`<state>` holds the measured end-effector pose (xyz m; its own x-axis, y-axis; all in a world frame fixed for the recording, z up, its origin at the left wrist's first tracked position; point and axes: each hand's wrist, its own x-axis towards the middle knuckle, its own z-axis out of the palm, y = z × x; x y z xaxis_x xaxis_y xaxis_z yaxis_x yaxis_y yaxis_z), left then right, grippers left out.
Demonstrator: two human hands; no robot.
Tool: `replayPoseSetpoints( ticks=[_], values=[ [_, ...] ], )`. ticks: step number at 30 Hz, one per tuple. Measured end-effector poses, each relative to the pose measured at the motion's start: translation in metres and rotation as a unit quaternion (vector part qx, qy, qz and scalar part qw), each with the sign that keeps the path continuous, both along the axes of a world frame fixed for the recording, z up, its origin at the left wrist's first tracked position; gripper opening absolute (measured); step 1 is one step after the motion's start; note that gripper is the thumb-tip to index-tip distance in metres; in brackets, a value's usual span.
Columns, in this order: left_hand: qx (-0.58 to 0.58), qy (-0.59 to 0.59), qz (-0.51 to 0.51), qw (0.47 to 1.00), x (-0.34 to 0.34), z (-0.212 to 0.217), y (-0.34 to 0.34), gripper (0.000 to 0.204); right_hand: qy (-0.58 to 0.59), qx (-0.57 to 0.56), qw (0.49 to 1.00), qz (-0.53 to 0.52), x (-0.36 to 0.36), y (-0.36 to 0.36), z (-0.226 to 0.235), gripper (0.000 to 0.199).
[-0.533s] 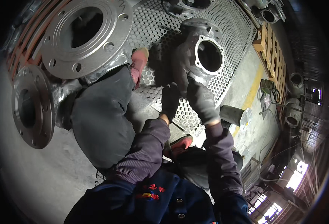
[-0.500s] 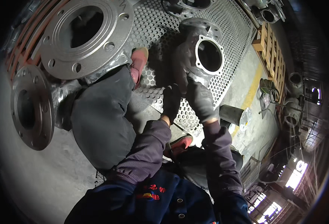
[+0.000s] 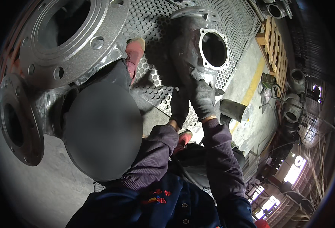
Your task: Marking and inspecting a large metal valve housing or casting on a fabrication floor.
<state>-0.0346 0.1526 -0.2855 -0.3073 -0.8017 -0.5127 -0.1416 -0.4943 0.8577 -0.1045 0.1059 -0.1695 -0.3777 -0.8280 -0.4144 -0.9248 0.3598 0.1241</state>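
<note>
A grey metal pipe casting [image 3: 186, 49], probably a valve body, lies on the perforated plate in front of me. Its round side opening has a bright machined rim [image 3: 201, 57]. Both my hands wear dark gloves at the casting's near end. My right hand [image 3: 204, 99] is closed, its fingers bent beside the bright lower part. Just left of it, and lower, my left hand [image 3: 179, 104] is closed too, in shadow. Whatever the hands grip between them is dark and mostly hidden, so I cannot make it out.
Large flanged castings [image 3: 80, 62] stand at the left, close to my raised left knee [image 3: 103, 129]. The perforated plate [image 3: 235, 41] spreads under the work. A grey cylinder [image 3: 232, 109] lies right of my hands. Further right are a wooden pallet [image 3: 271, 49] and more castings [image 3: 292, 110].
The view has shifted, so the left flanged castings appear further left and larger. Both gloved hands remain by the casting's near end, with the right hand slightly more turned.
</note>
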Motion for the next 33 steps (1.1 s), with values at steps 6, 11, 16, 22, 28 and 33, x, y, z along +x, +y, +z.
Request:
replayPoseSetpoints(
  ticks=[6, 11, 16, 22, 28, 33],
  values=[
    [-0.141, -0.051, -0.031, 0.988, 0.008, 0.022, -0.01, 0.027, 0.003, -0.024, 1.0, 0.02, -0.005, 0.002, 0.001, 0.03],
    [-0.115, -0.059, -0.012, 0.992, 0.006, 0.013, -0.008, 0.03, -0.084, -0.08, 0.993, 0.023, -0.011, 0.001, -0.006, 0.033],
    [-0.064, -0.004, 0.052, 0.997, -0.004, 0.005, -0.002, 0.034, -0.142, -0.131, 0.977, 0.091, -0.055, 0.018, -0.032, 0.037],
    [0.03, 0.1, 0.101, 0.989, -0.007, -0.008, 0.004, 0.03, -0.156, -0.215, 0.963, -0.052, -0.018, 0.006, 0.002, 0.025],
    [0.129, 0.142, 0.151, 0.97, 0.0, -0.038, 0.008, 0.039, -0.106, -0.176, 0.979, -0.007, 0.002, 0.009, 0.017, 0.019],
    [0.116, 0.133, 0.096, 0.98, -0.005, -0.021, 0.005, 0.043, 0.014, -0.043, 0.998, 0.041, -0.022, 0.011, 0.002, 0.027]
  ],
)
